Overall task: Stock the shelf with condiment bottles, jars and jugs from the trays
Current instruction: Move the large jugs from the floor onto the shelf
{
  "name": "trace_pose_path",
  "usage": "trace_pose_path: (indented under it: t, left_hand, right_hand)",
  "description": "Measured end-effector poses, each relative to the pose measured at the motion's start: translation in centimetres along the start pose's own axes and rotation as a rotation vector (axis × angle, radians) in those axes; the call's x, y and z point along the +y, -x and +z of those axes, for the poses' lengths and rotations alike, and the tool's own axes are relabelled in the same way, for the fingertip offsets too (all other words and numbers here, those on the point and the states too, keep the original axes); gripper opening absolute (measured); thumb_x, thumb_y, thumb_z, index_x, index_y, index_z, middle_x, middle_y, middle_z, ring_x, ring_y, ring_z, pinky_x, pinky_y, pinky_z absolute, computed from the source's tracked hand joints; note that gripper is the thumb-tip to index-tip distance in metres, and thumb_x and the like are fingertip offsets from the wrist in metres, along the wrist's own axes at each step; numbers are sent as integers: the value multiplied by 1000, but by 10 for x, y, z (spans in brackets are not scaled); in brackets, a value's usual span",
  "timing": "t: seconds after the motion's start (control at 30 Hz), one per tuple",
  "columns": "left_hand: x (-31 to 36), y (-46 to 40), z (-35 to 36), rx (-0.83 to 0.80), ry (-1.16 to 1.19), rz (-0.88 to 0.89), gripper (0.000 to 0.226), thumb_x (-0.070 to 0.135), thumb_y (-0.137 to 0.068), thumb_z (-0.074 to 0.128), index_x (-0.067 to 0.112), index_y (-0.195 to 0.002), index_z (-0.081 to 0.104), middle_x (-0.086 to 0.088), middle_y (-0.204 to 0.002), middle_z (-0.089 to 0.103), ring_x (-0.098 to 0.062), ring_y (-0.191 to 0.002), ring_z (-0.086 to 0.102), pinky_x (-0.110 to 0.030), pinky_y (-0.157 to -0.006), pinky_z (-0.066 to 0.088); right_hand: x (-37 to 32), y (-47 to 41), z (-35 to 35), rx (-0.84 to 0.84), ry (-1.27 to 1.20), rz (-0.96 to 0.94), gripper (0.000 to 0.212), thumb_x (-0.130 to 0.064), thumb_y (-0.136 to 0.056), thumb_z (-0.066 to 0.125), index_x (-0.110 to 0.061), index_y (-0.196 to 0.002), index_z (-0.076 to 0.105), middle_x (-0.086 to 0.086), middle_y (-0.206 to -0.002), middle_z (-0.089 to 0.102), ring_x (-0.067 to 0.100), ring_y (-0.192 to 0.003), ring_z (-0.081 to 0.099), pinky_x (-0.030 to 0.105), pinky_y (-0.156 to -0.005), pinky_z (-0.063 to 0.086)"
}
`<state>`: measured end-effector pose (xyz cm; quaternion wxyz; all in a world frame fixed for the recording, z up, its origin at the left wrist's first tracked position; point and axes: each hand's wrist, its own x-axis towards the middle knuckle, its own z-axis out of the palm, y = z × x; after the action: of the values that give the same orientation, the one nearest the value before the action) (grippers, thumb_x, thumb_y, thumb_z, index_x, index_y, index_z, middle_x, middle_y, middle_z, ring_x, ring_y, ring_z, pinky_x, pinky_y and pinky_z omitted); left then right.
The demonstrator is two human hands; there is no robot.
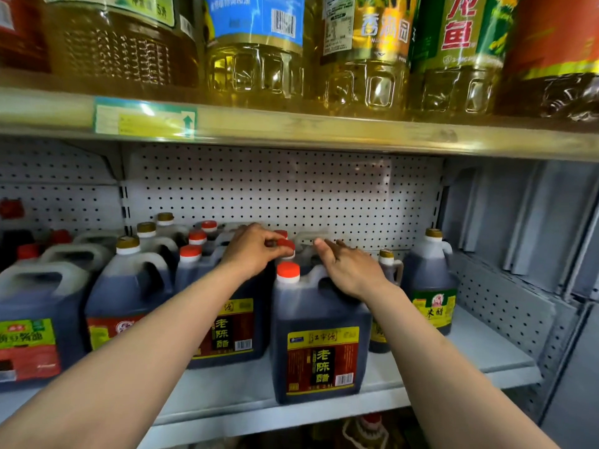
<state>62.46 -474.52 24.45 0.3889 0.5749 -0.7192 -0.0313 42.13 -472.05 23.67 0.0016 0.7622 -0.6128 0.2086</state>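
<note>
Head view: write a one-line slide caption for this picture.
Left hand pinches a red cap while the right hand rests open on a dark vinegar jug on the shelf.

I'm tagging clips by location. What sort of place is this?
Probably a grocery shop aisle: a pegboard-backed metal shelf, rows of labelled dark vinegar jugs, big oil bottles above, and a price tag on the shelf edge.

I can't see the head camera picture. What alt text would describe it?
Two bare arms reach into a grey metal store shelf of dark vinegar jugs: the left hand pinches the red cap of one jug, the right hand rests open on the handle of the front red-capped jug. Yellow cooking-oil jugs line the shelf above.
</note>
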Motion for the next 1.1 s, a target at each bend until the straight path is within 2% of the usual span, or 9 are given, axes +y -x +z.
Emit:
trace_pose_path:
  t: [0.23,0.37,0.5,0.63,0.7,0.8,0.93,1.0,1.1]
  left_hand:
    - [-5,-21,5,-89,-266,-43,55,73,-66,70,38,-108,74,0,-119,66,-23,-114,55,-29,-81,39]
    - [-1,-31,4,-171,-181,-79,43,61,-66,80,30,-96,78,-1,-112,69,-22,-111,57,-29,-86,46]
    - [3,-34,-2,-303,-174,-72,47,40,-81,78,24,-124,69,3,-130,64,-18,-118,56,-20,-89,38]
    - [5,-37,-4,-424,-78,-96,59,30,-88,73,19,-141,52,-2,-138,58,-20,-122,55,-31,-105,43]
    - [6,-37,0,-415,-5,-120,67,47,-81,76,17,-136,53,-3,-130,62,-21,-118,57,-36,-105,44]
    - [8,-35,7,-233,-182,-130,63,71,-64,75,24,-103,62,4,-109,62,-20,-110,52,-35,-92,47]
    - [0,-40,9,-190,44,-127,32,39,-63,90,24,-79,68,10,-86,68,-16,-94,64,-28,-83,51]
    - [-4,-42,5,-266,140,-83,27,16,-70,88,20,-93,74,5,-90,73,-15,-93,68,-21,-81,50]
    - [-6,-38,3,-396,268,-62,46,0,-79,78,14,-120,64,-8,-122,67,-18,-114,63,-23,-93,49]
  right_hand:
    - [0,0,2,2,7,-22,55,-56,-104,13,-37,-151,35,8,-155,41,30,-139,41,40,-108,34]
    - [1,0,2,6,6,-19,56,-56,-104,13,-36,-151,35,7,-156,40,29,-142,38,41,-111,32]
    - [0,1,1,-6,12,-14,57,-56,-104,13,-34,-152,34,7,-157,39,29,-143,36,41,-112,31]
    - [-2,1,0,-11,-1,-2,58,-57,-103,12,-34,-152,34,9,-157,38,30,-143,36,42,-112,30]
    - [-2,2,0,-8,-7,5,58,-58,-103,12,-34,-152,34,9,-157,38,30,-143,36,41,-112,29]
    - [-2,2,-1,2,-6,5,57,-57,-104,12,-34,-151,36,9,-156,39,32,-141,39,41,-110,32]
    - [-2,2,-1,5,-11,2,57,-56,-104,12,-35,-151,37,9,-155,40,32,-140,39,41,-109,33]
    - [-2,0,0,7,-14,9,58,-57,-103,12,-35,-150,38,9,-155,41,33,-139,40,42,-109,33]
    - [-1,0,2,9,-13,12,58,-58,-103,12,-35,-150,38,9,-155,41,32,-139,40,42,-109,33]
